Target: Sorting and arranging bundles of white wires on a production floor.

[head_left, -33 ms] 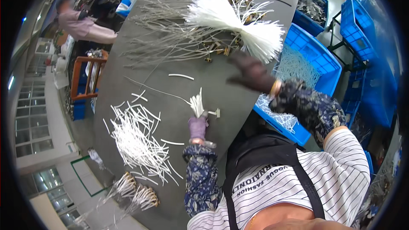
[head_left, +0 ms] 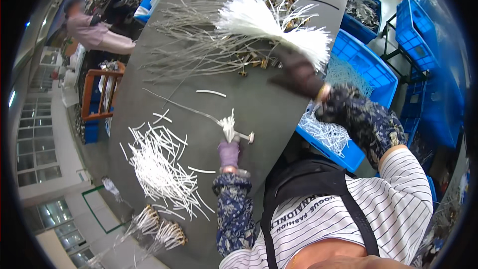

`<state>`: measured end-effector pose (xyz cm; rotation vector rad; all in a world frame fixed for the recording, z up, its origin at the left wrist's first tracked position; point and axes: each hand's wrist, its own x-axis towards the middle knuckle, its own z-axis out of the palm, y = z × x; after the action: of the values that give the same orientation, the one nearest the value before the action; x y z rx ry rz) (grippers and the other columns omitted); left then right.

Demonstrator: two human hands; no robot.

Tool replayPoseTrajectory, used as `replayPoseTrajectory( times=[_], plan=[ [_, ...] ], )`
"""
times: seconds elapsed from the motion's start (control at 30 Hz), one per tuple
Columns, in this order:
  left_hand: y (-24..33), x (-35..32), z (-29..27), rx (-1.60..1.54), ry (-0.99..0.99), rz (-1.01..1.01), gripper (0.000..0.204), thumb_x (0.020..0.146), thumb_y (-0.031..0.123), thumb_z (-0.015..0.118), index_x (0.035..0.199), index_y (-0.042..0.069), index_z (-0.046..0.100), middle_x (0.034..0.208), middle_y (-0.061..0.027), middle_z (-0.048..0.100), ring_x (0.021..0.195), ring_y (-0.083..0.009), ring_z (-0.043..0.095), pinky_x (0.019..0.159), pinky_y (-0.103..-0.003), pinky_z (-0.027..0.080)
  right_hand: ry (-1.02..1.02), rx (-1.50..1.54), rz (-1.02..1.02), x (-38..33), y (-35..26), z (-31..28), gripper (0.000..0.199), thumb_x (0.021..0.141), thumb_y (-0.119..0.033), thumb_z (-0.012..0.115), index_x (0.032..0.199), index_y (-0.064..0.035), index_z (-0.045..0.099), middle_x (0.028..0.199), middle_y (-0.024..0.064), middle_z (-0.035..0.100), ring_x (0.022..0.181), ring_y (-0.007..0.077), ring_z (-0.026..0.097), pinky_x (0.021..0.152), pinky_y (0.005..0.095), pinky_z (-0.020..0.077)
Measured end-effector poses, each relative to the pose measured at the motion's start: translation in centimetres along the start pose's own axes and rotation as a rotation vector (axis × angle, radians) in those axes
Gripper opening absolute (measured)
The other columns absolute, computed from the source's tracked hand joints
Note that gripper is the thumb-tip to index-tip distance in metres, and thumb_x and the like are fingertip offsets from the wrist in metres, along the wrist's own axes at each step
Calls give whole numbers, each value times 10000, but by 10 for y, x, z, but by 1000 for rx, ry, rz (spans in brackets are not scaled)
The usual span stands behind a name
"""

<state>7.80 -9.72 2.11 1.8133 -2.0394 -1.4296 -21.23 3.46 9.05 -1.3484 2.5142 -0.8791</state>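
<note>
Grey table [head_left: 269, 114]; left hand [head_left: 229, 153] extended, clamped on white tubes [head_left: 228, 125]; right hand [head_left: 298, 72] outstretched at bundle [head_left: 249, 14], can't tell grip.

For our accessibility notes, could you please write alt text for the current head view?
A purple-gloved left hand holds a small bunch of white strips over a grey table, while the dark-gloved right hand, blurred, is by a large white bundle. Loose white strips lie heaped to the left; a blue crate stands to the right.

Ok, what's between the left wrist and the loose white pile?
In the head view, one stray white tube lies between them, on otherwise bare table.
</note>
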Motion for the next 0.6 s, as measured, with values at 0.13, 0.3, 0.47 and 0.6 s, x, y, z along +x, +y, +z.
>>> replayPoseTrajectory(
  times=[0.13,0.3,0.47,0.6],
  plan=[
    [-21,20,6,-159,23,-141,249,841,240,681,902,11,602,686,-48,614,476,-111,544,405,-272,419,86,-353,92,71,62,-25,629,706,-419,741,1139,-18,524,1037,217,588,925,366,582,789,449,478],
    [-16,41,5,-446,161,-4,194,860,204,663,872,26,588,624,-4,552,470,-70,489,388,-221,375,-135,-137,172,86,62,5,308,734,-215,632,961,-9,601,838,242,629,867,360,640,761,425,507],
    [36,65,10,-628,188,176,199,851,212,667,869,25,600,652,-5,577,516,-73,514,459,-223,415,131,-64,152,148,89,-39,350,787,-276,622,1072,-73,625,951,187,661,889,364,632,800,419,494],
    [71,97,22,-684,58,241,190,833,185,668,903,15,620,711,-14,612,572,-77,545,504,-223,424,213,-400,101,237,118,-66,272,779,-177,575,1017,-58,635,889,188,654,843,369,630,774,445,494]
  ],
)
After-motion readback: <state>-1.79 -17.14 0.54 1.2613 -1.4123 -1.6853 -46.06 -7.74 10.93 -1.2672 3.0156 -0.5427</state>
